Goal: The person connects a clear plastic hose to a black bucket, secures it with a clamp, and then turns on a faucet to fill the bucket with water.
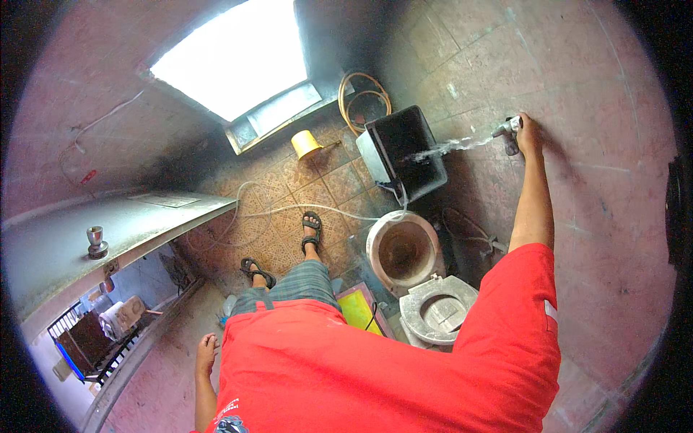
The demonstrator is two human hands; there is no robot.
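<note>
At the upper right, my right hand is closed around a wall tap. A stream of water runs from its spout to the left into a tall black plastic bin. How full the bin is, I cannot make out in its dark inside. My left hand hangs low beside my body, its fingers loosely bent and nothing visible in it. A thin clear hose lies over the bin's near edge and loops away across the floor to the left.
A toilet bowl stands near the bin, with a grey toilet seat closer to me. A yellow dipper and a coiled orange hose are on the far side. A counter juts in at left, bearing a small metal object.
</note>
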